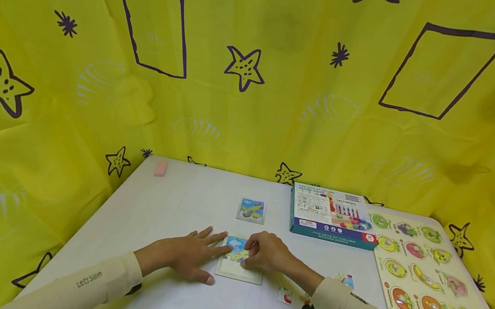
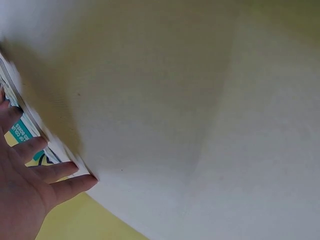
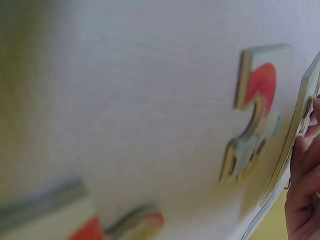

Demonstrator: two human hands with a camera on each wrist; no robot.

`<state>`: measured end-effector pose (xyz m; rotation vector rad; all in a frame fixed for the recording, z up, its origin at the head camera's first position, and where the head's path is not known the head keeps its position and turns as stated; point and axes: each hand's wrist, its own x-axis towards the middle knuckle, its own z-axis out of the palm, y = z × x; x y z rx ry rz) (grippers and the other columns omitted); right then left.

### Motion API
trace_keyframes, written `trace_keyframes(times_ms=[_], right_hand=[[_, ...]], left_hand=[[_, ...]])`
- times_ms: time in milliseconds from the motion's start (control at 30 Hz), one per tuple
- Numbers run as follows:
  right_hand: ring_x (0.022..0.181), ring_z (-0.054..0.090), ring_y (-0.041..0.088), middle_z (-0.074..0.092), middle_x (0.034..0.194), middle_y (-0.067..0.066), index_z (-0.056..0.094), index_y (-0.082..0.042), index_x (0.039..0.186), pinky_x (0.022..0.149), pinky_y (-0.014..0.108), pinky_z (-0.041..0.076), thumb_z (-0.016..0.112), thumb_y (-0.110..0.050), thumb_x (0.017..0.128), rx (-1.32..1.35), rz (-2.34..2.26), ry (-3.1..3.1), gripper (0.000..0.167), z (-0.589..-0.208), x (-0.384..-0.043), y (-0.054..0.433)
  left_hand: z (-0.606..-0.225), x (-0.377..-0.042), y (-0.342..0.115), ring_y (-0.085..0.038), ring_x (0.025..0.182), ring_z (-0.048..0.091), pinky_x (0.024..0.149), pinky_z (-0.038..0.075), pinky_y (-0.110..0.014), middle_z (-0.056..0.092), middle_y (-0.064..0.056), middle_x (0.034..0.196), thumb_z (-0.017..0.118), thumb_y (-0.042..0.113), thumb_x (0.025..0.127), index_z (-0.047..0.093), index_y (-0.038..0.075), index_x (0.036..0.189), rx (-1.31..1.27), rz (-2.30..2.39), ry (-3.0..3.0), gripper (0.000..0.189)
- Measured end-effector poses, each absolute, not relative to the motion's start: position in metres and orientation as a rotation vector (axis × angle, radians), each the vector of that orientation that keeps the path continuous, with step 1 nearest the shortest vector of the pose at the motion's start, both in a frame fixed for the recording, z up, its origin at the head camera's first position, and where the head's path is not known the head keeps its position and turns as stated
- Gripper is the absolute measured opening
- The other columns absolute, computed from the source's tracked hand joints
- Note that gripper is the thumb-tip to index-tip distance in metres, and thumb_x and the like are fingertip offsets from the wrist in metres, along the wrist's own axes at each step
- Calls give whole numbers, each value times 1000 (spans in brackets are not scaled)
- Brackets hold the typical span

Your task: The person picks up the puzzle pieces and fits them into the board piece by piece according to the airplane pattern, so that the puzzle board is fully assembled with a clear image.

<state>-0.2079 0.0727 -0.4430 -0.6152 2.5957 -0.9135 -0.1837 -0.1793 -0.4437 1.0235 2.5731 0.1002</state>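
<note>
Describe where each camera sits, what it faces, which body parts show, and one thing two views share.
Head: on the head, facing forward and down at the white tabletop and yellow star-patterned fabric; beige-sleeved arms, left hand and right hand show.
Left wrist: worn there, facing mostly tabletop; left hand shows lower left, fingers spread.
Right wrist: worn there, facing tabletop and a flat red-and-white puzzle piece; right hand partly shows at the right edge.
Shared by head and left wrist: teal-and-white lettered box.

Wooden puzzle piece [image 3: 266,82], creased cloth backdrop [image 1: 276,111]
</note>
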Motion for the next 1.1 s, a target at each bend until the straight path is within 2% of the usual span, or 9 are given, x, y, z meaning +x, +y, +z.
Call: trace_keyframes(times_ms=[300,533,767,1100], right_hand=[[70,54,13,61,72,-4,71,-10,87,65,28,44,88,-16,76,-625,-906,2597,21,-443,-205,73],[69,54,12,61,72,-4,71,-11,88,64,27,43,86,-9,74,-644,-886,2603,21,-441,-207,74],[68,54,12,60,71,-5,73,-11,90,64,27,43,86,-13,75,-649,-881,2622,20,-442,-206,74],[69,54,14,59,72,-4,73,-11,91,64,29,42,86,-13,76,-621,-882,2620,20,-443,-206,73]], left_hand=[[-443,-182,-177,-48,151,17,113,29,-67,16,-10,169,55,66,93,26,29,160,1025,95,2568,82],[-442,-182,-177,-50,151,17,113,28,-67,16,-12,168,53,67,94,26,32,160,1024,97,2570,79],[-441,-181,-176,-51,150,18,112,29,-68,17,-13,168,54,65,94,28,30,160,1030,96,2571,80],[-442,-181,-173,-45,153,16,115,27,-65,16,-13,168,53,67,94,27,30,160,1023,111,2571,81]])
